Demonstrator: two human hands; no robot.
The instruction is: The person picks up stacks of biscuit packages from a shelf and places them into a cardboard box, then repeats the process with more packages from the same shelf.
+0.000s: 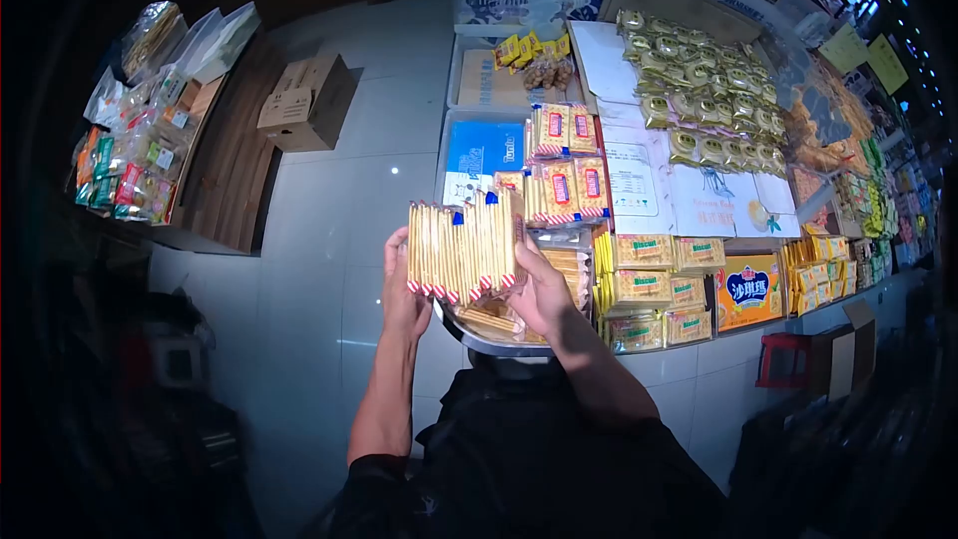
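A row of several thin cracker packs [461, 252], standing on edge with red-and-white striped lower ends, is pressed between my two hands. My left hand [401, 284] grips the left end of the row, and my right hand [544, 291] holds the right end. Below the row, a metal-rimmed tray [499, 344] holds more packs, partly covered by my hands. Just beyond my right hand, similar cracker packs with red labels [561, 190] are stacked beside a blue box sheet [484, 148].
Biscuit packs [642, 287], an orange box [750, 291] and rows of gold-wrapped packs [699, 80] fill the display at right. A cardboard box [304, 105] stands on the floor, near a wooden counter [228, 165] with bagged goods. A red stool [783, 359] is at lower right.
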